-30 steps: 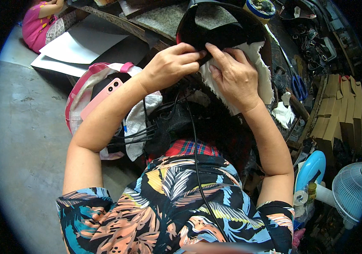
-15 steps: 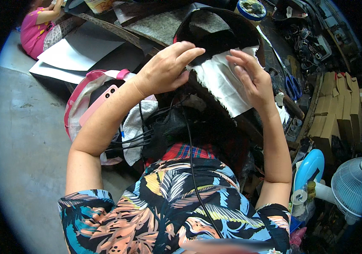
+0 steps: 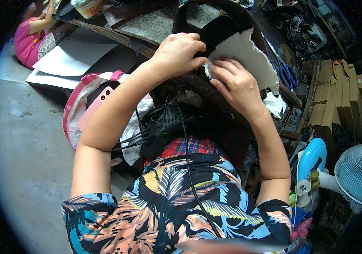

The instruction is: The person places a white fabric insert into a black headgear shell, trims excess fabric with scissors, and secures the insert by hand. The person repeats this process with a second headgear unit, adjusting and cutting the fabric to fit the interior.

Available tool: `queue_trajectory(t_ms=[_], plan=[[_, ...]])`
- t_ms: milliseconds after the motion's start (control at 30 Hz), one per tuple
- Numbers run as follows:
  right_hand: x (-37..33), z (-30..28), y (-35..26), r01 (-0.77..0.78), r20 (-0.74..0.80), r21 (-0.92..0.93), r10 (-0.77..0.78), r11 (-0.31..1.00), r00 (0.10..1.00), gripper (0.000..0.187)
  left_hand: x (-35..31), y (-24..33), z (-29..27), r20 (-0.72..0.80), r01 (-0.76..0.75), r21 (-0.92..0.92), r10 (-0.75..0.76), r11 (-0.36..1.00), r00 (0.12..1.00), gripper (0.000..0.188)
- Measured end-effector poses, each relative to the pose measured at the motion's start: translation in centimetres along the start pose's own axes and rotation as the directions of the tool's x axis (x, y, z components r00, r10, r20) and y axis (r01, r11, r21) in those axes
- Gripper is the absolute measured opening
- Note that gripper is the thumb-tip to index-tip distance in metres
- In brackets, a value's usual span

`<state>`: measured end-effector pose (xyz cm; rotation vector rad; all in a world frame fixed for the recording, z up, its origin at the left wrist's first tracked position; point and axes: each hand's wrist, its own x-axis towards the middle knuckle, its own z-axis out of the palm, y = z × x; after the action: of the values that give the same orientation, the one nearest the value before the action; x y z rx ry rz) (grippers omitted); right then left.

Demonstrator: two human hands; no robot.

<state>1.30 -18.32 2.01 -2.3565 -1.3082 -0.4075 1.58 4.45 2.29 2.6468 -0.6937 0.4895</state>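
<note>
A white cloth point(image 3: 255, 59) with ragged edges lies over a black curved piece point(image 3: 219, 30) on the workbench ahead of me. The fingers of my right hand point(image 3: 237, 86) are pressed together at the near left edge of the cloth. My left hand point(image 3: 177, 55) is just left of it, beside the black piece. Its fingers are curled and its thumb points toward the cloth's corner. What lies between those left fingertips, if anything, is hidden.
Blue-handled scissors point(image 3: 289, 76) lie right of the cloth. White sheets point(image 3: 69, 59) and a pink-rimmed bag point(image 3: 71, 108) holding a pink phone point(image 3: 94, 110) are at left. Cardboard pieces point(image 3: 333, 93) and a fan point(image 3: 353, 175) stand at right. Another person point(image 3: 28, 42) sits far left.
Both hands have come closer together and their fingers have closed. The white cloth's near end, which hung toward me, is now drawn up and to the right. The view has shifted slightly.
</note>
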Motion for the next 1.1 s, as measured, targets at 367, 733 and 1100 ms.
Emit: queue_trajectory(t_ms=[367, 733, 1100], plan=[[-0.3, 1.3, -0.8, -0.055, -0.137, -0.047, 0.048, 0.997, 0.989, 0.038, 0.2, -0.8, 0.4, -0.026, 0.027, 0.014, -0.027, 1.0, 0.999, 0.019], [2.1, 1.7, -1.6, -0.024, -0.123, -0.265, -0.009, 0.964, 0.992, 0.032, 1.0, -1.8, -0.1, -0.006, 0.013, -0.108, -0.014, 0.994, 1.0, 0.02], [2.8, 3.5, -1.3, -0.058, -0.229, -0.113, 0.031, 0.992, 0.973, 0.01, 1.6, -2.3, -0.2, 0.043, 0.003, -0.101, 0.001, 0.995, 0.999, 0.018]])
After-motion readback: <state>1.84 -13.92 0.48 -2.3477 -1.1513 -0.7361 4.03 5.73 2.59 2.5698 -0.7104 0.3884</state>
